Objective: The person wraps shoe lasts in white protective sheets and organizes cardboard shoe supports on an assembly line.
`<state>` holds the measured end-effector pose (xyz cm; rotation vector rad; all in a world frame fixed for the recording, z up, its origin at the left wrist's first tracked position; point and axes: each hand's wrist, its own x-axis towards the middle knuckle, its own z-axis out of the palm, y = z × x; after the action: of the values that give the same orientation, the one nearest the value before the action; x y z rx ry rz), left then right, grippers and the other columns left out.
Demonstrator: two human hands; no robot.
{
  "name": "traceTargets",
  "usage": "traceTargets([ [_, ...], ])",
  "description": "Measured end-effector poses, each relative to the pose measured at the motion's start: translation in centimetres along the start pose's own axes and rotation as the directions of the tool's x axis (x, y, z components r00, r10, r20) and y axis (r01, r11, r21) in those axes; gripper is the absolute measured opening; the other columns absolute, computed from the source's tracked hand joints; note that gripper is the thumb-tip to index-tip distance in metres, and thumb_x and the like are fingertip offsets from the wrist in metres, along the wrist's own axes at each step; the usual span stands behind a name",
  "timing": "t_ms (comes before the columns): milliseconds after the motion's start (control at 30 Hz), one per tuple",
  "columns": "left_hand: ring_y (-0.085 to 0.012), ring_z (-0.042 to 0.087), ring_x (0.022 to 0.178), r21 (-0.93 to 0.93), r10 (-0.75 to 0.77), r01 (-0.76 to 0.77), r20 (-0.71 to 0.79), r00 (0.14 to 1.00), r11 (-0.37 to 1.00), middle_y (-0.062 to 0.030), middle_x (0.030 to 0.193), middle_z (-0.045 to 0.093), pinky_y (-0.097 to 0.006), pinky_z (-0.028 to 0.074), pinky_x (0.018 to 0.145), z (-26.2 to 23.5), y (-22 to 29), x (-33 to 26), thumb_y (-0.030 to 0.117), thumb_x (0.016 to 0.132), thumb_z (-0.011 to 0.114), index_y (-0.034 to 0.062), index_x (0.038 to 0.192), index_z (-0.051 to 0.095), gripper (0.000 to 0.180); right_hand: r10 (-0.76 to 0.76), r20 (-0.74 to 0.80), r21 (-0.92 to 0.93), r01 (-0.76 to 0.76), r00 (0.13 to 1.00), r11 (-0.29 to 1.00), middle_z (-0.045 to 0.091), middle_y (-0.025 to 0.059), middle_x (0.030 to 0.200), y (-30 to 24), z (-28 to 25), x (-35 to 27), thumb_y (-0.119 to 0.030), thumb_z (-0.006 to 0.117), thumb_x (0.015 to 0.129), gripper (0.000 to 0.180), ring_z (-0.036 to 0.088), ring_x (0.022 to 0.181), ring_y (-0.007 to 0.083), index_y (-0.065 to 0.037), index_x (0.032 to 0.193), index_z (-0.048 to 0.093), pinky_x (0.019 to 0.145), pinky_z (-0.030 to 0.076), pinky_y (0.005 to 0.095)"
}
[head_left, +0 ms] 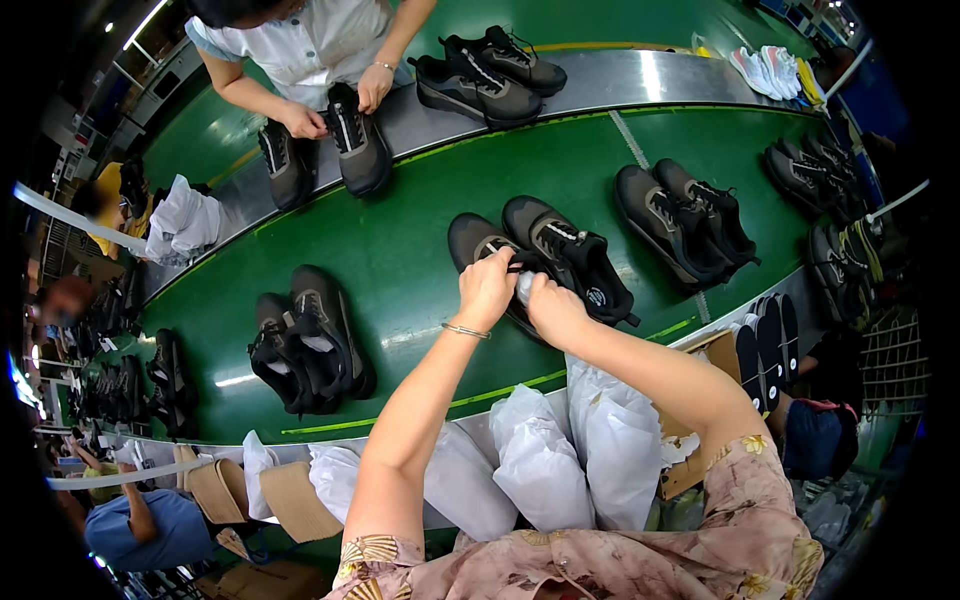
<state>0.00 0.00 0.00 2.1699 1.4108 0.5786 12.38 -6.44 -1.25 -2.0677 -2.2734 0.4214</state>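
A dark grey and black shoe sits on the green conveyor belt in front of me, toe pointing away. My left hand is closed at its opening, fingers on the tongue area. Closed too, my right hand grips a white crumpled wad, probably paper, at the same opening. Both hands and the wad hide much of the shoe's collar. Against it on the right lies a matching shoe with a patterned insole showing; no hand touches it.
Shoe pairs stand on the belt at left and right. Opposite, a co-worker handles a shoe near a metal ledge. White wrapped bundles, a cardboard box and insoles line my side.
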Motion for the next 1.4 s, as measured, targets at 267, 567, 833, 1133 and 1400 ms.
traceTargets([
  [267, -0.0368, 0.061, 0.075, 0.043, 0.005, -0.005, -0.021, 1.000, 0.999, -0.0155, 0.081, 0.064, -0.046, 0.048, 0.064, -2.3, -0.7, -0.6, 0.022, 0.080, 0.060, 0.0086, 0.090, 0.058, 0.017, -0.041, -0.075, 0.326, 0.064, 0.996, 0.943, 0.061, 0.0274, 0.080, -1.2, 2.4, 3.9, -0.006, 0.055, 0.078, 0.023, 0.063, 0.073, 0.0382, 0.010, 0.092, 0.046, 0.064, 0.053, 0.0429],
  [567, -0.0390, 0.059, 0.076, -0.004, -0.053, 0.053, -0.071, 0.996, 0.999, -0.0178, 0.079, 0.063, -0.048, 0.046, 0.066, -0.5, -0.6, -1.0, 0.019, 0.082, 0.058, 0.0087, 0.088, 0.057, 0.012, -0.267, -0.050, 0.344, 0.267, 0.962, 0.900, 0.064, 0.0202, 0.084, 2.9, -2.3, -0.7, -0.004, 0.055, 0.075, 0.015, 0.062, 0.080, 0.0356, -0.001, 0.086, 0.065, 0.072, 0.050, 0.0427],
  [833, -0.0383, 0.059, 0.084, 0.017, -0.109, 0.109, -0.016, 0.994, 0.994, -0.0193, 0.086, 0.063, -0.045, 0.047, 0.072, -1.0, -0.4, -1.1, 0.014, 0.078, 0.057, 0.0102, 0.096, 0.061, 0.018, -0.333, -0.028, 0.317, 0.324, 0.943, 0.892, 0.062, 0.0229, 0.078, 0.6, 2.9, 3.6, 0.001, 0.052, 0.069, 0.013, 0.062, 0.075, 0.0377, 0.001, 0.074, 0.063, 0.069, 0.051, 0.0446],
  [1133, -0.0348, 0.046, 0.117, -0.153, 0.105, -0.093, 0.070, 0.992, 0.984, -0.0222, 0.133, 0.040, -0.036, 0.041, 0.094, -8.5, -1.5, -4.2, 0.028, 0.074, 0.069, 0.0050, 0.130, 0.043, 0.065, -0.291, 0.229, 0.145, 0.264, 0.929, 0.954, 0.062, 0.0254, 0.085, 0.2, -4.1, 1.1, -0.021, 0.054, 0.081, 0.025, 0.061, 0.084, 0.0392, 0.001, 0.080, 0.065, 0.077, 0.048, 0.0456],
  [1400, -0.0170, 0.056, 0.104, -0.472, -0.327, 0.081, -0.468, 0.821, 0.878, -0.0119, 0.113, 0.059, -0.027, 0.043, 0.090, -23.2, -3.2, -25.8, 0.006, 0.088, 0.056, -0.0028, 0.120, 0.050, 0.033, -0.188, -0.085, 0.596, 0.201, 0.978, 0.777, 0.063, 0.0154, 0.085, -10.7, -13.4, -17.6, -0.009, 0.055, 0.084, 0.017, 0.062, 0.075, 0.0301, -0.002, 0.099, 0.057, 0.065, 0.048, 0.0354],
])
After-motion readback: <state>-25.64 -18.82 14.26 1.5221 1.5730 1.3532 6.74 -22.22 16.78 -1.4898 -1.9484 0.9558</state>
